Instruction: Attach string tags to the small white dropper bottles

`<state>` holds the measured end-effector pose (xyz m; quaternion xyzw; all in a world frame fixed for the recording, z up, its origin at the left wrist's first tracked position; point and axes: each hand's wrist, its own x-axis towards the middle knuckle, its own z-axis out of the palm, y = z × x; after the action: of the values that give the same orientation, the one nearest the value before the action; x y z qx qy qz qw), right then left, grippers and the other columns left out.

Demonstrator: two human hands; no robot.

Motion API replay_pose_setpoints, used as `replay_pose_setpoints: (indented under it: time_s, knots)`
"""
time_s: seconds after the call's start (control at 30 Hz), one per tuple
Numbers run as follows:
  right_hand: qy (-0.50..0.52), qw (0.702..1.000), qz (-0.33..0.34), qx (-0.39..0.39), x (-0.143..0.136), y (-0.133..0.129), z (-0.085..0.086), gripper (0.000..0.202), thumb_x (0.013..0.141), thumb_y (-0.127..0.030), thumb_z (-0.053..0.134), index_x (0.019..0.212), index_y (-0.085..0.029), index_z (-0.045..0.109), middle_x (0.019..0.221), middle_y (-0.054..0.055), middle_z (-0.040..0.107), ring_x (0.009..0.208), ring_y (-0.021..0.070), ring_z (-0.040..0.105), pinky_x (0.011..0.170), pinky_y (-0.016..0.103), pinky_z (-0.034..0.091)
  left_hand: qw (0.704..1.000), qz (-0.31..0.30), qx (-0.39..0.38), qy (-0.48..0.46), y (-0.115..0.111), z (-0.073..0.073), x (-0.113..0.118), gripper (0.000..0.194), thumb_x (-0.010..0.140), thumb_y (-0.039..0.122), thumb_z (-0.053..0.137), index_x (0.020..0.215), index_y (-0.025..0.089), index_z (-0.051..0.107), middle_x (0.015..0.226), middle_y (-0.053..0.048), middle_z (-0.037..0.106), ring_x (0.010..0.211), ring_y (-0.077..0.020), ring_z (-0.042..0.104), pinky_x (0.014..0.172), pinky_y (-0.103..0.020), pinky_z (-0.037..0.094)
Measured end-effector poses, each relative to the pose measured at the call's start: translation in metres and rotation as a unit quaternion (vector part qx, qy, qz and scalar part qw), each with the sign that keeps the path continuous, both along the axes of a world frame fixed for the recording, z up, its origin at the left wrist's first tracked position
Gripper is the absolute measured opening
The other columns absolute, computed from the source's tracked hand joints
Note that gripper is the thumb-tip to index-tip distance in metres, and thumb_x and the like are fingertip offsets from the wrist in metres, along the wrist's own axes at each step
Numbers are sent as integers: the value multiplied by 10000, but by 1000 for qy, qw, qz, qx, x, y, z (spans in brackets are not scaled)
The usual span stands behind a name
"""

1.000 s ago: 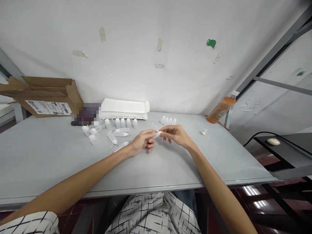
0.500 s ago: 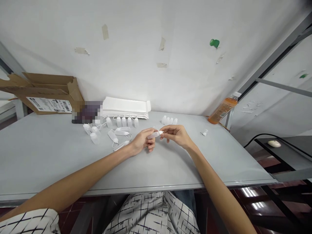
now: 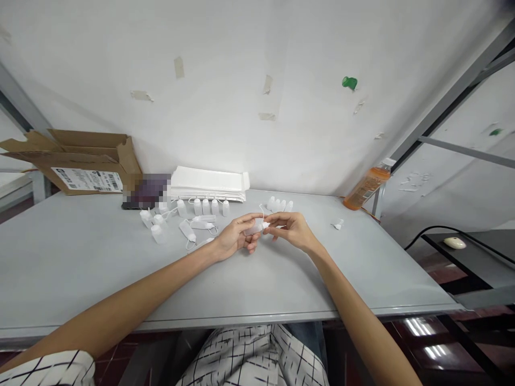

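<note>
A small translucent squeeze bottle (image 3: 253, 227) lies tilted in my left hand (image 3: 237, 236), its nozzle end toward the right. My right hand (image 3: 290, 229) pinches the white cap (image 3: 266, 225) at that end with thumb and fingertips. A thin strap loops up above the cap. Several like bottles (image 3: 206, 207) stand in a row behind and left of my hands, while a few others (image 3: 187, 230) lie on their sides nearer my left wrist. Small white pieces (image 3: 279, 204) sit in a cluster just behind my right hand.
On the grey table (image 3: 241, 289) a cardboard box (image 3: 92, 161) stands at the back left, beside a blurred dark item (image 3: 148, 190). A stack of white flat cartons (image 3: 209, 184) rests against the wall. At right are an orange drink bottle (image 3: 368, 186) and a loose white cap (image 3: 338, 224).
The view has tipped up slightly. Both hands remain together on the bottle, and the strap now shows standing up above the cap.
</note>
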<state>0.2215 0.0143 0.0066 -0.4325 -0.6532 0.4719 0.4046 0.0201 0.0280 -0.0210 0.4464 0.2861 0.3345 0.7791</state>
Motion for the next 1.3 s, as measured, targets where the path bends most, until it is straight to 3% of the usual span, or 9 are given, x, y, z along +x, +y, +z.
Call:
replay_pose_setpoints:
  time_s: [0.17,0.5,0.73,0.87,1.07,1.3]
  knots:
    - [-7,1000,6,-8,0,-1,2,398,691,-449,834,915,-132,747,752,76,728,720,222,718,562,305,565,1000,-3,23,-6,2,-4,0,344,897,328,621,1208,185,590,749,-25,612,506,-131,589,527,-278,460]
    - [-34,999,28,-7,-1,-4,4,347,780,-458,760,904,-137,721,795,89,745,769,215,712,599,294,557,998,-34,51,-20,6,-6,-3,128,829,255,666,819,149,595,851,-52,644,564,-147,644,573,-292,495]
    - [-29,999,31,9,-1,-2,0,313,763,-402,762,937,-144,732,794,81,728,760,216,696,590,321,572,1000,-4,12,-8,2,1,-1,82,718,115,548,659,145,499,763,-72,616,479,-90,480,430,-218,380]
    - [-35,999,39,16,-2,-3,1,293,784,-392,742,932,-140,742,793,84,720,754,211,694,595,320,568,1000,0,-19,-21,3,1,-2,79,665,136,520,608,136,465,716,-75,597,462,-56,377,421,-172,270]
    - [-39,999,34,14,-2,-2,0,309,775,-405,747,921,-133,738,791,82,719,720,202,686,602,331,574,1000,4,13,-3,1,2,-1,281,772,295,637,634,152,439,709,-53,583,474,-45,343,433,-177,226]
    - [-48,998,28,-1,-1,-2,-1,345,751,-436,776,916,-136,727,749,76,720,692,201,691,599,325,572,999,15,30,29,0,-2,1,420,782,298,738,653,177,357,729,-43,611,463,-30,332,430,-180,209]
